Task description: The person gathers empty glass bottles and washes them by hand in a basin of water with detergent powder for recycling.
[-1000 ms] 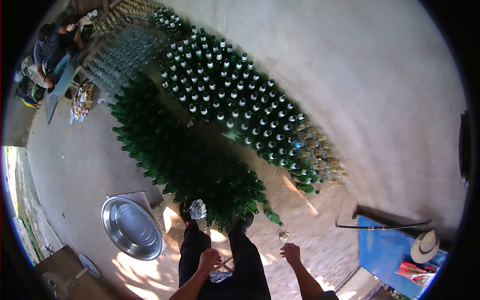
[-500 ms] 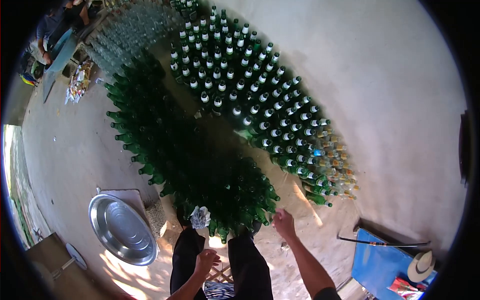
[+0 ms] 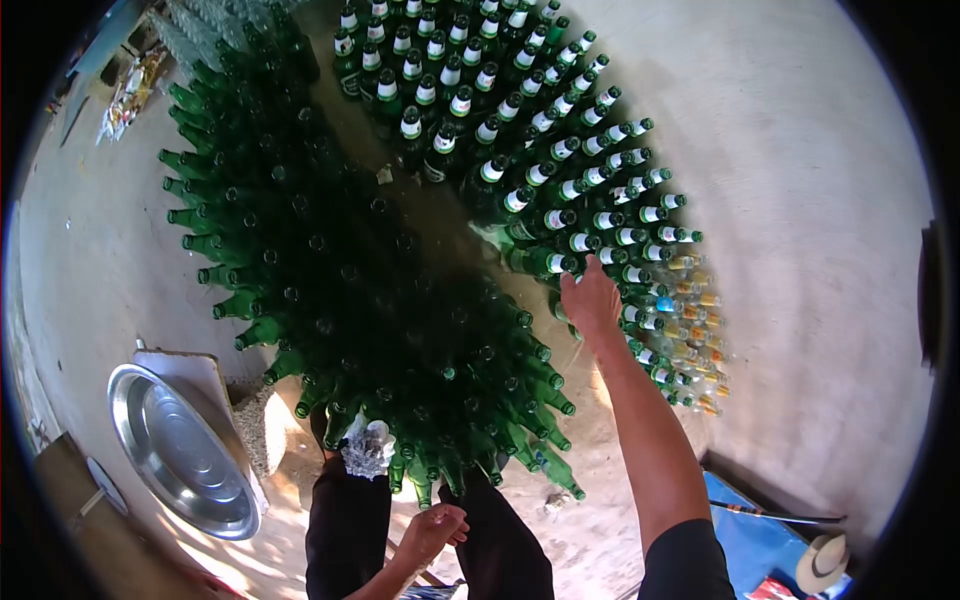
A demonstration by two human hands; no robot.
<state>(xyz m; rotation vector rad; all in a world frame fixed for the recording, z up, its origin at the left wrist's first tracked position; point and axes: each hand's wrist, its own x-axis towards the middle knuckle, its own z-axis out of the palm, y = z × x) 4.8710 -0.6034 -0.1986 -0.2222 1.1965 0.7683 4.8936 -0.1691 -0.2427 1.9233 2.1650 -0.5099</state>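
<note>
My right hand (image 3: 592, 298) reaches to the near edge of the green bottles with white neck labels (image 3: 520, 198). Its fingers are bent around a bottle neck, partly hidden by the hand. My left hand (image 3: 436, 530) is closed over my lap, and what it holds, if anything, is too small to name. Just beyond it stand green bottles without neck labels (image 3: 425, 485), packed closely together. A crumpled clear and whitish thing (image 3: 368, 446) lies at their near edge, above my left leg.
A metal basin (image 3: 185, 450) leans at the left beside a board. Small clear bottles with orange labels (image 3: 706, 335) stand near the wall. At the lower right are a blue surface (image 3: 755, 545) and a hat (image 3: 823, 563).
My right hand has moved forward from the near end of the unlabelled bottles to the labelled ones. The view has shifted forward. My left hand stays low over my lap.
</note>
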